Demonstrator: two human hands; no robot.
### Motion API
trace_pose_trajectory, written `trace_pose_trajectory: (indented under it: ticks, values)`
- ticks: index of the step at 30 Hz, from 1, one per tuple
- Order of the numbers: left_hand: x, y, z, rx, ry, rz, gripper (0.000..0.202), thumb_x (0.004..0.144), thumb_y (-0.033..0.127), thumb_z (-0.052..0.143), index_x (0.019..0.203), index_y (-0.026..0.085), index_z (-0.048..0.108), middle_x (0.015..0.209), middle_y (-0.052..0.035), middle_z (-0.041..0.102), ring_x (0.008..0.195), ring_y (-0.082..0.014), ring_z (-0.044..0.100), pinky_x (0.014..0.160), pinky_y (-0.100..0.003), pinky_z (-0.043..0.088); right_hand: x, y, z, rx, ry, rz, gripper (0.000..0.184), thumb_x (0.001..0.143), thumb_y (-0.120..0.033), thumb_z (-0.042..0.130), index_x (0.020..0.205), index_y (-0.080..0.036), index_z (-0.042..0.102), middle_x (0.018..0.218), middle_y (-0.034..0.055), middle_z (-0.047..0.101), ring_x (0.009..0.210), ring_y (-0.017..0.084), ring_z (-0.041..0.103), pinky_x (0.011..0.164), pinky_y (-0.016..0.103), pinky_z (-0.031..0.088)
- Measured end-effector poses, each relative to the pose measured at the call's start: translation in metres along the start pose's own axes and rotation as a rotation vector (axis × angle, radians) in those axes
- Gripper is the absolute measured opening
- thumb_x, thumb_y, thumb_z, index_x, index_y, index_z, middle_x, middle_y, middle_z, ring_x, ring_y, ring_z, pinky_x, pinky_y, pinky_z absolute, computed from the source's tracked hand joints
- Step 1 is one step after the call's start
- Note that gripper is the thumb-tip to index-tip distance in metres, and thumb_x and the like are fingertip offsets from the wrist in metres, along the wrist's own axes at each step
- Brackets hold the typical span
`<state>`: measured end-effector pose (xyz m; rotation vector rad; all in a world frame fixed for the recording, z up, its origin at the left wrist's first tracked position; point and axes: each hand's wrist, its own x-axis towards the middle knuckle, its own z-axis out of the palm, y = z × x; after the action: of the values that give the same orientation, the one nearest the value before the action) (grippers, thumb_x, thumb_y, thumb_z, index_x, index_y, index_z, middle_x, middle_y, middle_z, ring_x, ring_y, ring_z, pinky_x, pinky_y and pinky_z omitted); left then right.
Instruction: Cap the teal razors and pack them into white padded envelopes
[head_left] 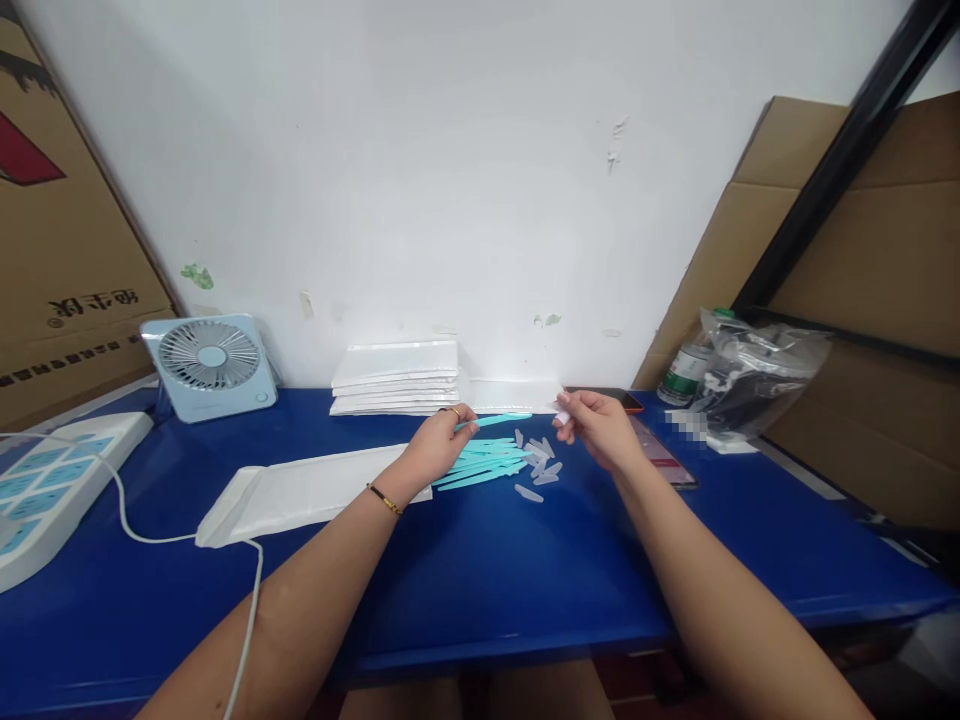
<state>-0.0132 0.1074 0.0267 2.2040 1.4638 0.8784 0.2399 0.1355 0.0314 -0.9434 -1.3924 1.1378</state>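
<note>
My left hand [444, 440] pinches a slim turquoise eyebrow razor [504, 419] by its handle end, its far end pointing right. Below it lies a loose pile of similar turquoise razors [484, 462], partly behind that hand. Several small translucent blade caps [538, 458] are scattered at the pile's right end. My right hand [596, 425] is closed over a small pale piece [561, 417] that looks like one of these caps, mostly hidden by the fingers. A gap separates it from the razor. Under my left forearm a long white padded envelope [315, 490] lies flat.
Stacked white packets [395, 378] stand against the wall, with a flat white one [514, 394] beside them. A blue fan [212, 367] and power strip [56, 485] are left, with a white cable [124, 515]. Phones [664, 455], a bottle [684, 372] and a plastic bag [765, 365] are right.
</note>
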Motion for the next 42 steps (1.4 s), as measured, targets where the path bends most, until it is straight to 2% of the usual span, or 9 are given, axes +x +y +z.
trace_pose_trajectory:
  ticks: [12,19,22,24,26,28,31,36,42]
  values:
    - [0.002,-0.001,0.007,-0.014,-0.005,0.013,0.023,0.088,0.037,0.038,0.088,0.020,0.053,0.073,0.0021,0.056,0.069,-0.0141,0.052,0.066,-0.026,0.038,-0.004,0.008,0.024,-0.007,0.005,-0.027,0.037,0.071,-0.053,0.065,0.065,-0.017,0.058,0.059,0.0033,0.064,0.041,0.011,0.055,0.040,0.023,0.040]
    - [0.000,0.009,0.008,0.013,-0.029,0.033,0.023,0.088,0.035,0.038,0.091,0.020,0.056,0.077,0.0000,0.060,0.073,-0.0153,0.055,0.068,-0.027,0.040,-0.009,0.010,0.035,-0.088,-0.128,0.001,0.036,0.074,-0.052,0.063,0.064,-0.017,0.060,0.054,0.0015,0.063,0.042,0.011,0.054,0.044,0.023,0.043]
    - [-0.004,0.010,0.006,0.090,-0.081,0.038,0.031,0.087,0.038,0.040,0.107,0.019,0.055,0.097,-0.0057,0.063,0.090,-0.0185,0.057,0.078,-0.030,0.043,-0.007,0.007,0.026,-0.179,-0.213,0.002,0.033,0.070,-0.049,0.068,0.068,-0.016,0.064,0.052,0.0007,0.062,0.042,0.010,0.053,0.044,0.023,0.042]
    - [-0.009,0.007,0.008,0.197,-0.118,0.040,0.047,0.085,0.043,0.045,0.125,0.017,0.046,0.124,-0.0126,0.053,0.113,-0.0235,0.049,0.092,-0.034,0.039,-0.003,0.005,0.013,-0.193,-0.137,-0.036,0.032,0.068,-0.047,0.070,0.072,-0.015,0.067,0.054,0.0010,0.062,0.044,0.010,0.053,0.044,0.022,0.042]
    - [-0.013,0.003,0.013,0.321,-0.187,0.039,0.064,0.083,0.048,0.048,0.136,0.015,0.034,0.141,-0.0168,0.036,0.131,-0.0281,0.032,0.103,-0.041,0.029,0.003,0.005,-0.001,-0.163,0.017,-0.073,0.032,0.068,-0.046,0.071,0.076,-0.015,0.067,0.056,0.0016,0.063,0.047,0.011,0.055,0.046,0.023,0.044]
    - [-0.016,0.000,0.019,0.408,-0.282,0.051,0.067,0.085,0.048,0.046,0.139,0.013,0.030,0.146,-0.0180,0.028,0.136,-0.0294,0.022,0.107,-0.045,0.023,0.009,0.009,-0.012,-0.100,0.118,-0.065,0.033,0.066,-0.044,0.073,0.080,-0.015,0.067,0.060,0.0025,0.064,0.053,0.012,0.058,0.051,0.023,0.047]
    - [-0.020,0.003,0.024,0.457,-0.369,0.116,0.058,0.089,0.041,0.041,0.138,0.012,0.033,0.143,-0.0190,0.033,0.133,-0.0282,0.030,0.105,-0.043,0.028,0.016,0.018,-0.017,-0.017,0.149,0.000,0.036,0.060,-0.041,0.078,0.081,-0.015,0.067,0.068,0.0037,0.066,0.061,0.015,0.063,0.058,0.026,0.051]
    - [-0.034,0.026,0.020,0.504,-0.463,0.226,0.052,0.086,0.032,0.049,0.134,0.015,0.040,0.138,-0.0186,0.041,0.123,-0.0266,0.046,0.096,-0.036,0.040,0.018,0.034,0.003,-0.105,-0.025,0.038,0.039,0.058,-0.043,0.077,0.082,-0.014,0.067,0.067,0.0038,0.067,0.064,0.017,0.065,0.061,0.029,0.053]
    - [-0.054,0.049,0.022,0.513,-0.479,0.264,0.050,0.086,0.029,0.048,0.134,0.016,0.041,0.136,-0.0168,0.046,0.125,-0.0274,0.043,0.096,-0.038,0.041,0.013,0.045,0.034,-0.453,-0.273,-0.035,0.029,0.069,-0.041,0.067,0.085,-0.016,0.070,0.072,0.0031,0.069,0.064,0.015,0.061,0.061,0.026,0.048]
